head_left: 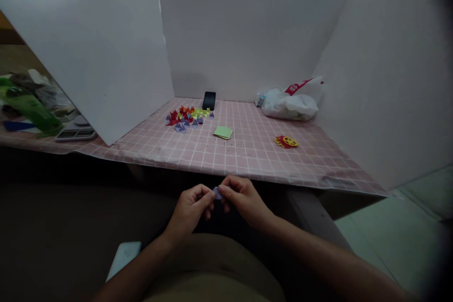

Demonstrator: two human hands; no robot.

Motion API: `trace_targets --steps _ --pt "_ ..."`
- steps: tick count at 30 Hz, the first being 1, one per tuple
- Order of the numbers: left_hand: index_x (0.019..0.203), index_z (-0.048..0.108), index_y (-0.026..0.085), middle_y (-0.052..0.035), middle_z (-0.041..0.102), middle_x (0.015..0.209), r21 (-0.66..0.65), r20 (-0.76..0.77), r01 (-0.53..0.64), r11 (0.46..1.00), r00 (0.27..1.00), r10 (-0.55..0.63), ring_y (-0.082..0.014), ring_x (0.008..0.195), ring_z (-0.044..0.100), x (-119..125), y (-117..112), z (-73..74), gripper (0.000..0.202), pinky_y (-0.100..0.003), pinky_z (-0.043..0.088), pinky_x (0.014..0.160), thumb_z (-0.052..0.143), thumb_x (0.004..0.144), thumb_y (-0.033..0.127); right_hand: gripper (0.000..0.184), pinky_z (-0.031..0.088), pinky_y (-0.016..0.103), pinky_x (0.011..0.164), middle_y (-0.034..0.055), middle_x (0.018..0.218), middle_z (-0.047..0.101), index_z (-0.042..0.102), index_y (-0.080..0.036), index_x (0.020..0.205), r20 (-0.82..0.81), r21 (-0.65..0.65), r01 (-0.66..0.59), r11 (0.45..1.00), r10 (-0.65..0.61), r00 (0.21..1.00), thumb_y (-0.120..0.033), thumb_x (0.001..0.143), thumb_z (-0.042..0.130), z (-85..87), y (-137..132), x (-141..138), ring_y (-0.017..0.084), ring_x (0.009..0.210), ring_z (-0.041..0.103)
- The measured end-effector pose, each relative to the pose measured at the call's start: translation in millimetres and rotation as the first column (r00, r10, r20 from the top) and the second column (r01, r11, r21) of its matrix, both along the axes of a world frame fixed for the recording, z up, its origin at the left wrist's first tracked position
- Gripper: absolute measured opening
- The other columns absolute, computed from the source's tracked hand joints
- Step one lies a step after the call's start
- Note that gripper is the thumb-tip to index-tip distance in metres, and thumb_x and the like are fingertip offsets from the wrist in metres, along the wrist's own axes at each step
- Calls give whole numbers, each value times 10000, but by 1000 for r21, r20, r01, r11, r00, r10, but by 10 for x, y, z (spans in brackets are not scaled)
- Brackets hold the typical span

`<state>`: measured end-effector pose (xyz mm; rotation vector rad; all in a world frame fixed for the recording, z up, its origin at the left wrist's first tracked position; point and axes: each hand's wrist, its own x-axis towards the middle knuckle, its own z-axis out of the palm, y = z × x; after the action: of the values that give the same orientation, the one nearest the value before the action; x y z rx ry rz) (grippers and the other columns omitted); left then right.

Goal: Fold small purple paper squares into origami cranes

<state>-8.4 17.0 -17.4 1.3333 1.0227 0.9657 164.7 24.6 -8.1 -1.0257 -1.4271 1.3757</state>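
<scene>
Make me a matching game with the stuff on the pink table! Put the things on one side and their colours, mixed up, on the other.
Things:
1. phone
2. stack of square papers
3. plastic bag
4. small folded paper pinched between the left hand and right hand

Colours:
A. white with red print
B. purple
C. black
D. light green

Pairs: 1-C, 2-D, 3-A, 4-B

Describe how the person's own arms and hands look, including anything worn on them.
Both forearms are bare: no sleeves reach into view, so any sleeve ends above the elbow or out of frame. The left hand and right hand wear no gloves. No watch, bracelet or ring shows on either wrist or on the fingers, though the picture is dim there.
</scene>
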Motion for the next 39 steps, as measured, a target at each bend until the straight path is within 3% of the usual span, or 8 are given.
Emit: trace_targets --steps 6,9,15,22,27,31,39 --pt "740 601 147 14 592 645 14 46 -48 999 998 48 -81 498 512 -29 -1 -2 319 -216 395 533 572 887 429 308 356 219 481 -42 567 556 537 -168 691 -9 13 110 994 -109 994 -410 859 627 16 -2 13 72 439 480" --pt "783 619 146 8 596 658 27 45 -49 998 998 47 -91 511 526 -3 -14 -7 341 -223 403 535 551 896 460 309 355 224 487 -37 571 553 542 -168 690 18 50 120 991 -121 992 -412 860 625 14 -20 2 77 449 483" --pt "694 593 148 18 578 611 19 31 -84 996 996 83 -84 488 503 66 -34 -17 308 -212 381 504 632 846 413 297 346 230 483 -35 542 539 551 -169 700 74 105 121 987 -129 989 -403 873 611 3 -68 -28 93 464 483" --pt "794 629 146 0 643 694 -12 137 -130 991 982 131 -103 574 568 88 -61 5 192 -229 452 583 679 797 331 299 384 232 492 -33 586 564 540 -169 689 -56 40 164 986 -162 985 -394 861 639 -24 -74 -60 86 460 510" --pt "791 610 156 19 624 671 12 154 -176 984 973 172 -97 582 557 69 -49 3 149 -221 446 592 662 798 295 252 411 240 543 -28 642 575 551 -169 739 -82 44 95 995 -91 992 -368 866 638 -54 -68 -56 90 517 534" --pt "772 627 150 24 600 632 28 61 -120 992 991 119 -93 560 528 44 -45 -18 136 -216 421 565 662 793 280 147 432 250 610 -30 703 575 594 -181 869 -26 96 32 995 -30 999 -310 846 658 -41 -53 -44 106 611 552" --pt "802 651 144 -9 672 694 -34 122 -87 996 988 91 -112 585 588 37 -47 -30 157 -233 467 594 662 799 300 140 428 267 611 -10 685 594 607 -174 786 19 50 19 999 -20 1000 -301 839 635 -45 -52 -56 122 616 535"
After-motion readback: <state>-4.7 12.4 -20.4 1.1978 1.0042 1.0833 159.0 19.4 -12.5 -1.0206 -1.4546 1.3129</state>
